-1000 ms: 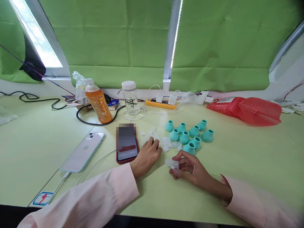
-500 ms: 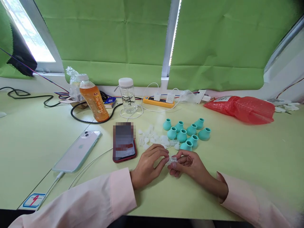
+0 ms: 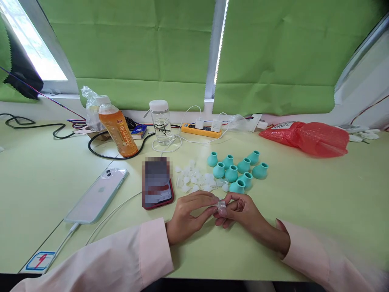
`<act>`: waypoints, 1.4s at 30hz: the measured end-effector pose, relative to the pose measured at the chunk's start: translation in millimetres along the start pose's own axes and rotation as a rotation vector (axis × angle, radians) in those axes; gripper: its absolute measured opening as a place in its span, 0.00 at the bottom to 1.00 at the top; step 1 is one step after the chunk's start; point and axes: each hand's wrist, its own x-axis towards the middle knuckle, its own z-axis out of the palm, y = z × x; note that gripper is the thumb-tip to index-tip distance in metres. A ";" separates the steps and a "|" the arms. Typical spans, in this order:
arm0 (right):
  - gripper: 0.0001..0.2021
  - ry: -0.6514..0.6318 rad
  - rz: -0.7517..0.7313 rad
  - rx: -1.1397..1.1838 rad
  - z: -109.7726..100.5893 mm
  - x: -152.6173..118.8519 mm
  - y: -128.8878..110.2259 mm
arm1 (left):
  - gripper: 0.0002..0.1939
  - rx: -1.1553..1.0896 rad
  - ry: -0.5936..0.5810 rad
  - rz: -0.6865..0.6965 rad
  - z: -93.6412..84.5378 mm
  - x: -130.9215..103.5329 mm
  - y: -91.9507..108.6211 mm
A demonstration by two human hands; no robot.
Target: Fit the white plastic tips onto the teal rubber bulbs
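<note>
Between my two hands, just above the front of the table, is a small clear plastic tube [image 3: 221, 205]. My right hand [image 3: 238, 209] pinches it between thumb and fingers. My left hand [image 3: 193, 213] has its thumb and fingertips closed at the tube's left end, where a whitish bit shows; most of that bit is hidden. Beyond my hands lies a loose pile of small white translucent pieces [image 3: 194, 178], with a few clear tubes among them. Several turquoise rubber bulbs [image 3: 231, 173] with open necks stand right behind my right hand.
A phone in a red case [image 3: 158, 182] lies left of the pile, and a pale phone [image 3: 97, 196] farther left is on a charging cable. An orange drink bottle [image 3: 118, 129], a clear water bottle [image 3: 161, 123], a yellow power strip [image 3: 202, 130] and a red plastic package [image 3: 306, 138] line the back.
My left fingers have straightened a little and closed in on the left end of the tube. My right hand keeps its pinch. The whole view has shifted slightly.
</note>
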 end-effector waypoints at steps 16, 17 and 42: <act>0.14 -0.014 -0.080 0.019 -0.1 -2.0 1.7 | 0.20 0.268 -0.170 0.322 -1.2 -5.8 -7.8; 0.14 -0.009 -0.094 0.013 -0.3 -2.4 1.6 | 0.21 0.256 -0.172 0.318 -1.0 -6.2 -6.8; 0.20 0.325 -1.187 -1.228 -28.8 -11.5 -15.1 | 0.14 -1.002 -0.064 -1.059 1.1 4.3 -0.6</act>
